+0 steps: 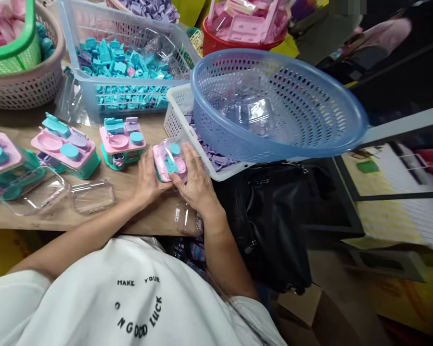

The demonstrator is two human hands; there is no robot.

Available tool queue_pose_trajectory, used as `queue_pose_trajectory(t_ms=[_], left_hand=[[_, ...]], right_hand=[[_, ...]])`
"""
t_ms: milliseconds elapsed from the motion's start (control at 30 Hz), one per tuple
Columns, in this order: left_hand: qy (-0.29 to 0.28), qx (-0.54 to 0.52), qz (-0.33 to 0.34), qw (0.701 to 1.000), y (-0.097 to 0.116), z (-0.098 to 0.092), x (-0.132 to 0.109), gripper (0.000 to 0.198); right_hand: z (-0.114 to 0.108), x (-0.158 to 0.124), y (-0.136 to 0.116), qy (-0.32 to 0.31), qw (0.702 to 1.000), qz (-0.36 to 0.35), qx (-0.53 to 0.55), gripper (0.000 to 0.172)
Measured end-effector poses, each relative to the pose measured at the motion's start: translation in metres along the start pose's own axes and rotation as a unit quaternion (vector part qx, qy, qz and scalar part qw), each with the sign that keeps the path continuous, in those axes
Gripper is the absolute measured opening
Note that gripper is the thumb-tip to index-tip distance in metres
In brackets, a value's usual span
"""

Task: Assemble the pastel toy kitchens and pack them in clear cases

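Observation:
Between my two hands is a toy kitchen set (162, 156), pink on top with teal pieces, and a clear plastic cover seems to sit over it. My left hand (147, 178) wraps its left side. My right hand (196, 180) grips the right side, with the thumb across the near edge. Left of them stand similar toy kitchens: one close by (120, 144), another farther left (67, 148), and a third (3, 156) at the frame's edge. Clear plastic covers (92, 197) lie along the front of the table, and another clear cover (186, 217) rests below my right hand.
A blue oval basket (223, 139) with clear plastic pieces overhangs a white basket (176, 115) of purple parts. Behind are a clear crate (130, 89) of teal parts and a red basket (211, 41) of pink parts. A black bag (270, 230) hangs right of the table.

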State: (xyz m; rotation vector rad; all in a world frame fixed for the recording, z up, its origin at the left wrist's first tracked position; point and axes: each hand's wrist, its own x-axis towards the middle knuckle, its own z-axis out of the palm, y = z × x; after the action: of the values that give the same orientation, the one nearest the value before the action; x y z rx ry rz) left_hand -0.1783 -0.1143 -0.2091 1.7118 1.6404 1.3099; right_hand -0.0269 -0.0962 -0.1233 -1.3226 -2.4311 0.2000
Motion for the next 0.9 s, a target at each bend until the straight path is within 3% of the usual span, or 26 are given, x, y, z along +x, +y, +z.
queue_pose_trajectory(t_ms=[100,233,333,400,467,533,633,767,900], left_hand=[[-0.025,0.003,-0.012,1.000,0.010,-0.003,-0.006,0.102],[-0.010,0.073,0.127,0.989,0.028,-0.050,-0.010,0.067],[-0.015,0.134,0.183,0.974,0.034,-0.101,0.013,0.045],[-0.017,0.160,0.162,0.974,0.031,-0.128,0.038,0.055],[-0.036,0.173,0.129,0.976,0.025,-0.143,0.062,0.072],[-0.070,0.185,0.107,0.974,0.017,-0.147,0.079,0.083],[-0.086,0.203,0.096,0.971,0.011,-0.142,0.085,0.087],[-0.090,0.217,0.077,0.969,0.017,-0.139,0.066,0.086],[-0.097,0.211,0.020,0.972,0.037,-0.151,0.034,0.081]], right_hand=[[0.001,-0.006,-0.004,0.051,0.998,0.030,-0.020,0.073],[-0.017,-0.055,-0.015,0.115,0.992,0.043,-0.030,0.078],[-0.029,-0.105,-0.012,0.015,0.999,0.050,-0.016,0.088],[-0.028,-0.130,-0.007,-0.062,0.995,0.073,-0.008,0.096],[-0.020,-0.145,-0.002,-0.092,0.990,0.103,-0.004,0.101],[-0.011,-0.150,0.001,-0.085,0.989,0.118,0.004,0.097],[-0.002,-0.146,0.001,-0.049,0.992,0.109,0.031,0.081],[-0.001,-0.136,-0.003,-0.032,0.995,0.080,0.048,0.072],[0.007,-0.130,-0.005,-0.047,0.993,0.100,0.048,0.078]])
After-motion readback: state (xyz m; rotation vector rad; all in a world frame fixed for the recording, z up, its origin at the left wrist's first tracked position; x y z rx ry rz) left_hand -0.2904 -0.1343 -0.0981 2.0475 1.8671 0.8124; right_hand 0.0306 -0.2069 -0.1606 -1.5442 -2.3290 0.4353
